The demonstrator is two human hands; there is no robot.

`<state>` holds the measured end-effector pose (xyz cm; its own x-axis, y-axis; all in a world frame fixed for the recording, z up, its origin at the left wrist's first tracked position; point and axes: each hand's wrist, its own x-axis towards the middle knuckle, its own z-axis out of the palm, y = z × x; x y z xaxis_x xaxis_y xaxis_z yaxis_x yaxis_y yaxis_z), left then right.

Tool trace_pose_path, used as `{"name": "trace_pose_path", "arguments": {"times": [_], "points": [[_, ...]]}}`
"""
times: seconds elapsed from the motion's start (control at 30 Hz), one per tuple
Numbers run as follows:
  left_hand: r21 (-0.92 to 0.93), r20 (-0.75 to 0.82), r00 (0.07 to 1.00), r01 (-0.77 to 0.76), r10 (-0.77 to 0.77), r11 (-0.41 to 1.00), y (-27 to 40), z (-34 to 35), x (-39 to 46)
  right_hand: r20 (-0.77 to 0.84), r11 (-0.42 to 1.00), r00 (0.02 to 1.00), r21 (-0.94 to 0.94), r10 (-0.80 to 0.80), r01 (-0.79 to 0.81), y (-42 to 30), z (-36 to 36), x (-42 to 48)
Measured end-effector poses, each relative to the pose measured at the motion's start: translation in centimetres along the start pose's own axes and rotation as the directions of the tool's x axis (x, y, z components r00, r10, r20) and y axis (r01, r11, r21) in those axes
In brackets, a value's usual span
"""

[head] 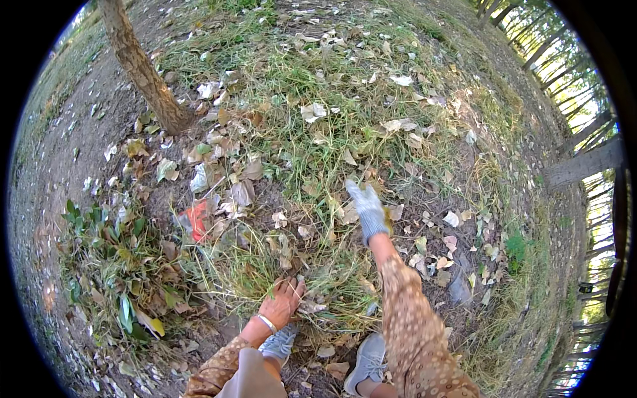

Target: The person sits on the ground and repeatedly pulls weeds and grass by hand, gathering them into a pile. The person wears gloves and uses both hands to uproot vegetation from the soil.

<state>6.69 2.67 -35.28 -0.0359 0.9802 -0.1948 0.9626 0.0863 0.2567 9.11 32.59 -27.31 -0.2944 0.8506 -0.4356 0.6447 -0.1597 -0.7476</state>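
My left hand [282,298], bare and with a bracelet at the wrist, rests on a clump of cut grass [249,276] just in front of my left shoe; whether its fingers close on any of it I cannot tell. Farther forward and to the right, my right hand [368,206] wears a grey knitted glove and reaches down to grass and dry leaves [348,214]. Its fingertips are partly lost among them, so its grasp is unclear. A red piece of litter [199,221] lies on the ground left of both hands.
A tree trunk [144,74] rises at the upper left. At the left lies a heap of grass and leafy stems [114,258]. My grey shoes [368,363] stand at the bottom. Dry leaves and loose grass [308,114] cover the ground ahead; another trunk [582,164] stands at the right.
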Motion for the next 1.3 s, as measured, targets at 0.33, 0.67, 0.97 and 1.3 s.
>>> {"name": "trace_pose_path", "arguments": {"times": [0.33, 0.67, 0.97, 1.3], "points": [[-0.156, -0.024, 0.998, 0.05, -0.054, 0.986, -0.2, -0.7, -0.8, 0.034, 0.534, 0.976, -0.833, -0.213, 0.145, 2.1, 13.8, 5.6], [-0.114, -0.044, 0.995, 0.085, -0.09, 0.99, -0.1, 0.7, -1.3, 0.308, 0.907, 0.918, 0.406, -0.251, 0.112, -8.1, -2.8, 10.8], [-0.127, -0.194, 0.976, 0.076, -0.1, 0.989, 1.1, 3.3, -0.9, 0.432, -0.041, 0.414, -0.73, -0.802, 0.682, -9.2, -18.4, 1.9], [0.004, -0.05, 0.982, 0.185, -0.185, 0.983, 1.5, 4.8, -1.3, 0.392, 0.142, 0.657, -0.782, -0.644, 0.606, 0.8, -19.1, -9.2]]}}
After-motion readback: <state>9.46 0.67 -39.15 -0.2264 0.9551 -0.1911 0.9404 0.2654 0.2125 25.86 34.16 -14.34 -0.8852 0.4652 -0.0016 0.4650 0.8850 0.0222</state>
